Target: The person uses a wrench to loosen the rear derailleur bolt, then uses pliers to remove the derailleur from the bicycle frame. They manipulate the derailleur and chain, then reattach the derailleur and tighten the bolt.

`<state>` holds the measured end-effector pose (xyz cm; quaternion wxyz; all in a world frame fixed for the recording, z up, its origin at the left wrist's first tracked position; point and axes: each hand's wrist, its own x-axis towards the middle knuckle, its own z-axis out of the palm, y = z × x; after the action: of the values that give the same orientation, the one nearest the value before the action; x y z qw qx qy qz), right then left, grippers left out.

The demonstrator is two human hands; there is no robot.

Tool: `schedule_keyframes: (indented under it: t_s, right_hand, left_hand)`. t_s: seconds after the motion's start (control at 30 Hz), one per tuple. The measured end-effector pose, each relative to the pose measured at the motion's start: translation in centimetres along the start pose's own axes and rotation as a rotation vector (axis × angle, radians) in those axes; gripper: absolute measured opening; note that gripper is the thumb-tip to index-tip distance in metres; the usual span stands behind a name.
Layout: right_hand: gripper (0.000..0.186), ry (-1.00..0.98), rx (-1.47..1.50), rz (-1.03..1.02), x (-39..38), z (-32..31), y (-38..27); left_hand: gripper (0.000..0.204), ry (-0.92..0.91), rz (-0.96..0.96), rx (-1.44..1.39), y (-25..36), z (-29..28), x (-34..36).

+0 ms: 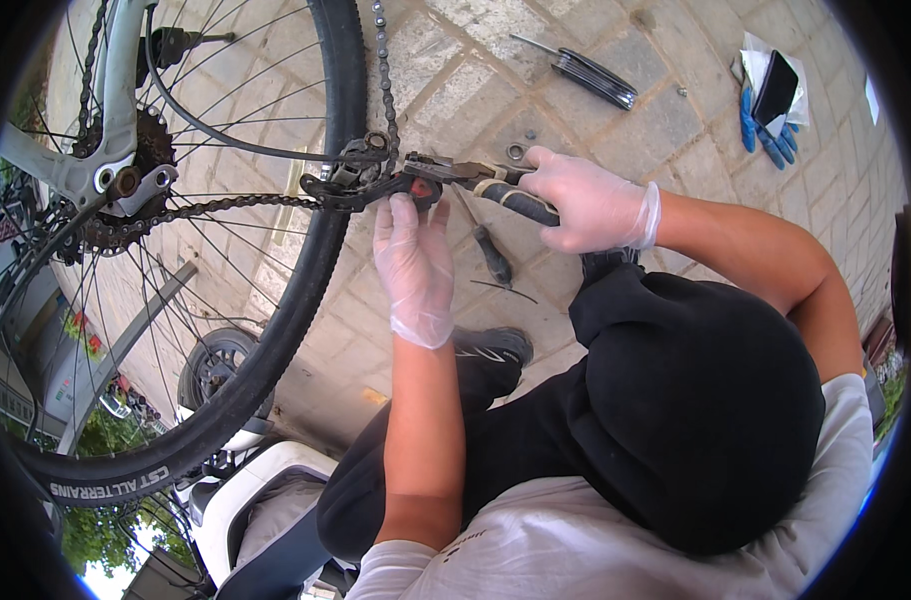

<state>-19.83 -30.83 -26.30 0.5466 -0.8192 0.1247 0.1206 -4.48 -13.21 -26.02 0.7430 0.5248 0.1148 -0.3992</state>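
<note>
My left hand (413,262), in a thin clear glove, reaches up and holds the black rear derailleur (360,180) at its red-marked end, beside the knobbly tyre (305,290). My right hand (587,205), also gloved, is closed around the black-and-cream handles of pliers (495,192). The plier jaws meet the derailleur just above my left fingertips. The chain (225,205) runs from the derailleur left to the cassette (140,170), and another stretch of it hangs down from the top.
A screwdriver (491,252) and a thin cable tie (505,290) lie on the paving below the pliers. A folding key set (587,76), a washer (515,152), blue gloves (770,135) and a black phone (775,85) lie further away. My black-trousered knee (695,400) is at the lower right.
</note>
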Motion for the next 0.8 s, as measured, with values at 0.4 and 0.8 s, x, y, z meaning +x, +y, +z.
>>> schedule_keyframes:
  t_s: [0.4,0.8]
  right_hand:
    - [0.068,-0.125,-0.144,0.059,-2.3,-0.4,-0.2]
    - [0.061,-0.053,-0.041,-0.009,-2.0,0.7,-0.5]
  left_hand:
    - [0.026,-0.025,-0.001,0.015,0.5,-0.3,-0.1]
    - [0.024,-0.02,0.012,0.046,0.5,-0.2,-0.5]
